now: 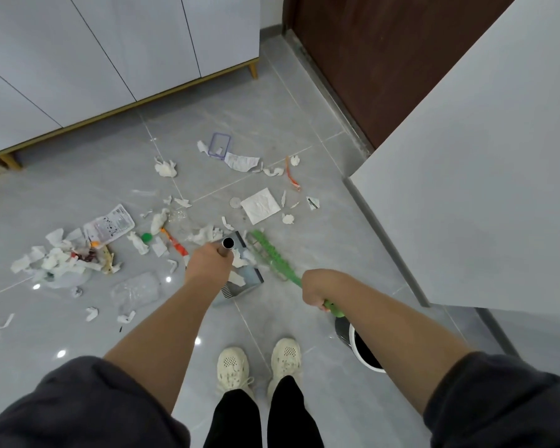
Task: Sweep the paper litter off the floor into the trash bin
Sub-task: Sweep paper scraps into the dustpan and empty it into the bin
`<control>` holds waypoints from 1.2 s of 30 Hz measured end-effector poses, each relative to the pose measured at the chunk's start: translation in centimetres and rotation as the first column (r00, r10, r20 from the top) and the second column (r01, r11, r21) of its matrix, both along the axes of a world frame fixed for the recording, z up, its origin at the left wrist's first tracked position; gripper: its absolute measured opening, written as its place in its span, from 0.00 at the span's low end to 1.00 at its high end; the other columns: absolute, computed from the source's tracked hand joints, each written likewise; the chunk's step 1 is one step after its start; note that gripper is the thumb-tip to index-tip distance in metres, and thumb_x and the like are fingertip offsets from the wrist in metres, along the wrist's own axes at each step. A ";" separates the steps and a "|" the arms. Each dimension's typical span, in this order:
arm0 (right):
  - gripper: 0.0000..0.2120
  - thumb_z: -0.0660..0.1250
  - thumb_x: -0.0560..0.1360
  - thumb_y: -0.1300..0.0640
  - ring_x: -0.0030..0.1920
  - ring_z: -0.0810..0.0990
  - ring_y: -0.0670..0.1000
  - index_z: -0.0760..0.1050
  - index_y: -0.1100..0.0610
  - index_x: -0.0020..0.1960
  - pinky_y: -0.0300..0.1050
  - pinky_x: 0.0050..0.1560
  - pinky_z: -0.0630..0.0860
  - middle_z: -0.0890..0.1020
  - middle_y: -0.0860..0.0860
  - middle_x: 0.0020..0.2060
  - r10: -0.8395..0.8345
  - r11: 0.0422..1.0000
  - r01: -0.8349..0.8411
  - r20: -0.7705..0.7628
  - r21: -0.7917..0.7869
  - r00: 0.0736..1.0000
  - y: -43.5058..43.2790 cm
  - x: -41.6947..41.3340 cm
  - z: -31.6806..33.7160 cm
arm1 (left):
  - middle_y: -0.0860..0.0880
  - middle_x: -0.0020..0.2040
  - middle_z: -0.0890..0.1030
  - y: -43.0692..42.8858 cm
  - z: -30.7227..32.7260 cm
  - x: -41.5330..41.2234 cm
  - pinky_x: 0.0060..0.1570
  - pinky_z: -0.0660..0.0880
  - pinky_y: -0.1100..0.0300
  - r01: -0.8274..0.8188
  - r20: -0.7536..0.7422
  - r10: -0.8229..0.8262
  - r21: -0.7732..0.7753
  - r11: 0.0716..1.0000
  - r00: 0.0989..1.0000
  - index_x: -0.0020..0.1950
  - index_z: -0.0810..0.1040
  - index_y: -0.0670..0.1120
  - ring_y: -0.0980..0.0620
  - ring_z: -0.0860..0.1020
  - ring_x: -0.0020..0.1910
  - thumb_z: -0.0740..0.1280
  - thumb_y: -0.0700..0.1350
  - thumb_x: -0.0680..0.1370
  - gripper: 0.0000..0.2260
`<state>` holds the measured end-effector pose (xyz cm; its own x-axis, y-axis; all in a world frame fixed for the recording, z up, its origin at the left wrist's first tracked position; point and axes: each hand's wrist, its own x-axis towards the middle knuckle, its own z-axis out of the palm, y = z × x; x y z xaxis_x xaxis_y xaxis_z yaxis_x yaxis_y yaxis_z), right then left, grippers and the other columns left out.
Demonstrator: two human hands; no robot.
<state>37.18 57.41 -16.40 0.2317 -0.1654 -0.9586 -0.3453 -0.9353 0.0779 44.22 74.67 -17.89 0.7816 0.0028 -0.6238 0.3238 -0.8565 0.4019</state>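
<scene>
Much paper litter (62, 257) strewn over the floor (304, 108), left and centre of frame; few scraps in the dustpan (254, 276). Left hand (207, 263) clenched on its handle (226, 250), right hand (314, 291) clenched on the green broom (272, 257). Trash bin (354, 347) at lower right. Likely risks: a tilted pan spilling scraps, brisk strokes flicking tissue past it.

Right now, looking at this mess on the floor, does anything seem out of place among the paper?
Yes. What looks like a purple-rimmed clear phone case lies at the far edge of the paper litter; it seems usable, not trash. A green bottle cap and crumpled clear plastic are also mixed in, and neither is paper.
</scene>
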 end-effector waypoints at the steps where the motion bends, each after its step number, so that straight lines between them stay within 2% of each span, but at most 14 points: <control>1: 0.09 0.63 0.75 0.68 0.34 0.74 0.54 0.79 0.70 0.51 0.45 0.36 0.73 0.81 0.61 0.54 0.054 0.998 -0.053 -0.044 0.019 0.998 0.1 0.2 0.4 | 0.46 0.29 0.69 0.2 0.1 0.0 0.32 0.65 0.58 -0.003 0.006 0.003 -0.001 1.000 1.000 0.31 0.65 0.44 0.48 0.69 0.29 0.56 0.45 0.82 0.19; 2: 0.10 0.62 0.74 0.69 0.30 0.73 0.53 0.79 0.69 0.52 0.44 0.32 0.71 0.82 0.60 0.46 0.095 0.994 -0.092 -0.050 0.054 0.994 0.0 0.1 0.4 | 0.46 0.29 0.69 0.5 0.2 0.1 0.32 0.65 0.57 -0.007 0.011 0.007 -0.003 1.000 1.000 0.31 0.66 0.43 0.49 0.68 0.28 0.56 0.45 0.82 0.19; 4: 0.17 0.59 0.73 0.70 0.28 0.72 0.51 0.76 0.68 0.60 0.42 0.27 0.69 0.78 0.56 0.33 0.202 0.975 -0.191 -0.095 0.117 0.975 -0.1 0.0 1.8 | 0.45 0.30 0.70 1.1 0.3 0.5 0.34 0.66 0.57 -0.029 0.015 0.029 -0.008 1.000 0.999 0.32 0.67 0.43 0.49 0.69 0.29 0.56 0.45 0.82 0.18; 8: 0.20 0.58 0.72 0.70 0.23 0.72 0.48 0.72 0.63 0.64 0.37 0.22 0.65 0.75 0.53 0.27 0.192 0.977 -0.185 -0.050 0.110 0.980 -2.1 -0.5 4.0 | 0.44 0.32 0.74 2.5 0.4 1.3 0.36 0.69 0.56 -0.059 0.031 0.060 -0.018 0.998 0.998 0.33 0.69 0.44 0.44 0.74 0.33 0.57 0.46 0.81 0.17; 10: 0.23 0.55 0.72 0.70 0.18 0.71 0.48 0.69 0.59 0.66 0.36 0.24 0.66 0.74 0.52 0.22 0.151 0.982 -0.149 -0.004 0.118 0.989 -3.5 -0.7 4.8 | 0.42 0.33 0.77 3.2 0.6 1.6 0.36 0.70 0.56 -0.064 0.043 0.066 -0.032 0.997 0.997 0.34 0.71 0.43 0.41 0.76 0.35 0.58 0.45 0.80 0.15; 15: 0.33 0.54 0.71 0.70 0.26 0.72 0.51 0.64 0.51 0.73 0.40 0.27 0.69 0.76 0.54 0.32 0.140 0.988 -0.145 0.083 0.053 0.987 -5.7 -1.3 5.6 | 0.37 0.38 0.80 4.1 1.4 2.2 0.36 0.72 0.56 -0.059 0.060 0.062 -0.047 0.997 0.996 0.33 0.71 0.42 0.40 0.77 0.36 0.60 0.44 0.79 0.14; 19: 0.29 0.54 0.73 0.71 0.24 0.73 0.49 0.67 0.55 0.71 0.39 0.24 0.68 0.74 0.53 0.28 0.083 0.996 -0.080 0.128 -0.029 0.988 -6.5 -0.9 5.6 | 0.39 0.35 0.78 4.1 1.7 3.0 0.30 0.68 0.58 -0.043 0.064 0.046 -0.049 0.998 0.997 0.34 0.70 0.41 0.43 0.74 0.32 0.59 0.43 0.79 0.13; 23: 0.23 0.56 0.74 0.69 0.28 0.75 0.50 0.71 0.62 0.68 0.39 0.25 0.69 0.76 0.52 0.30 0.033 0.993 -0.017 0.139 -0.116 0.990 -6.8 0.2 4.2 | 0.42 0.32 0.75 3.8 1.4 3.4 0.30 0.67 0.58 -0.078 0.067 0.082 -0.050 0.996 0.994 0.34 0.69 0.41 0.43 0.73 0.32 0.58 0.43 0.79 0.14; 24: 0.21 0.57 0.74 0.69 0.31 0.76 0.51 0.72 0.63 0.66 0.38 0.26 0.69 0.77 0.53 0.33 0.014 0.991 0.006 0.145 -0.136 0.989 -6.7 0.6 3.9 | 0.43 0.31 0.74 3.7 1.2 3.3 0.30 0.67 0.58 -0.088 0.061 0.091 -0.048 0.995 0.994 0.34 0.68 0.41 0.43 0.73 0.32 0.58 0.43 0.80 0.15; 26: 0.19 0.60 0.74 0.68 0.40 0.77 0.53 0.72 0.64 0.65 0.39 0.29 0.69 0.82 0.55 0.46 -0.017 0.986 0.044 0.167 -0.159 0.986 -6.3 1.3 3.0 | 0.44 0.31 0.73 3.2 0.8 3.2 0.30 0.66 0.57 -0.091 0.048 0.093 -0.043 0.995 0.995 0.32 0.68 0.43 0.42 0.73 0.34 0.58 0.43 0.80 0.16; 27: 0.18 0.62 0.75 0.67 0.44 0.77 0.54 0.71 0.64 0.65 0.40 0.33 0.71 0.81 0.57 0.53 -0.032 0.985 0.062 0.186 -0.159 0.982 -6.1 1.7 2.5 | 0.44 0.31 0.72 3.0 0.7 3.3 0.32 0.67 0.57 -0.082 0.044 0.083 -0.036 0.996 0.996 0.32 0.68 0.44 0.41 0.74 0.36 0.58 0.43 0.80 0.16; 29: 0.17 0.62 0.76 0.64 0.53 0.79 0.57 0.73 0.64 0.64 0.44 0.44 0.73 0.79 0.59 0.59 -0.094 0.985 0.125 0.235 -0.119 0.967 -5.8 2.2 1.0 | 0.45 0.31 0.72 2.5 0.6 3.8 0.38 0.69 0.56 -0.054 0.031 0.055 -0.018 0.998 0.998 0.33 0.68 0.45 0.42 0.74 0.38 0.58 0.44 0.81 0.16; 32: 0.15 0.62 0.76 0.61 0.58 0.79 0.59 0.75 0.63 0.62 0.47 0.53 0.75 0.80 0.59 0.57 -0.141 0.985 0.162 0.249 -0.067 0.958 -4.7 2.6 -0.6 | 0.44 0.36 0.75 2.3 0.3 5.3 0.43 0.72 0.54 -0.041 0.000 0.041 -0.017 0.999 0.999 0.38 0.70 0.44 0.42 0.75 0.40 0.58 0.45 0.81 0.12; 36: 0.14 0.63 0.76 0.62 0.46 0.76 0.54 0.77 0.63 0.61 0.48 0.54 0.76 0.77 0.56 0.41 -0.045 0.999 0.048 0.134 -0.015 0.990 -2.1 3.1 -1.3 | 0.42 0.42 0.77 2.7 -0.1 5.9 0.48 0.76 0.50 -0.037 -0.021 0.037 -0.017 0.999 0.999 0.46 0.74 0.42 0.41 0.77 0.42 0.59 0.46 0.80 0.09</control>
